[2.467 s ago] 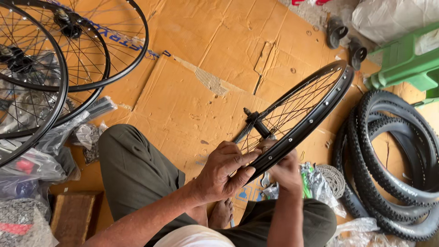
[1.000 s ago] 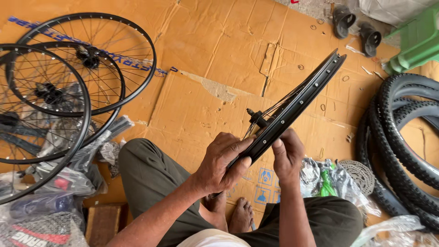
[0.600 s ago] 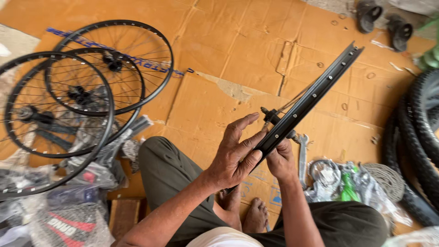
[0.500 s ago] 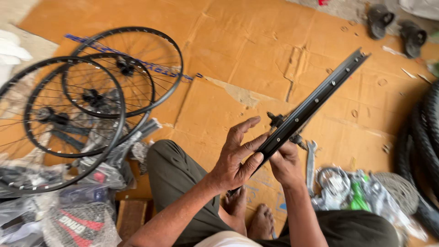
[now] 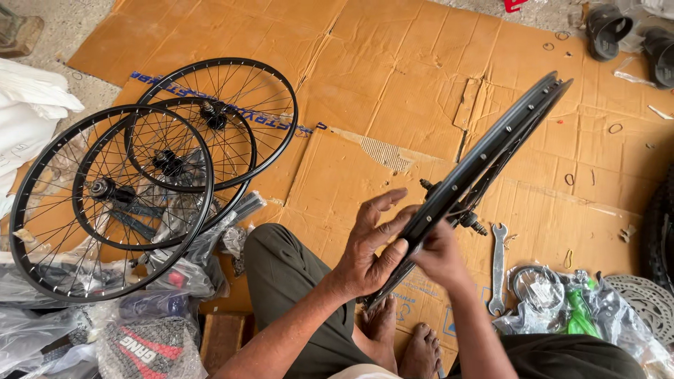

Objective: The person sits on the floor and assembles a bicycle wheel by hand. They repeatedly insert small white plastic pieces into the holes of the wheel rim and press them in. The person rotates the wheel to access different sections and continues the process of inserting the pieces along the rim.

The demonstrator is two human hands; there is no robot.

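Brown cardboard (image 5: pixel 421 77) covers the floor and fills most of the frame. At the left of the frame, three black spoked wheels (image 5: pixel 112 203) lie flat in a pile, one partly on top of another. Near the middle, a black bike wheel (image 5: pixel 484 151) stands on its edge and slants up toward the upper right. The left hand (image 5: pixel 372 245) presses on its rim with the fingers spread out and the thumb on the rim. The right hand (image 5: pixel 439 256) is behind the rim, and I cannot tell how its fingers sit. A silver wrench (image 5: pixel 498 270) lies on the cardboard just right of the hands. Clear plastic bags (image 5: pixel 576 312) sit at the lower right.
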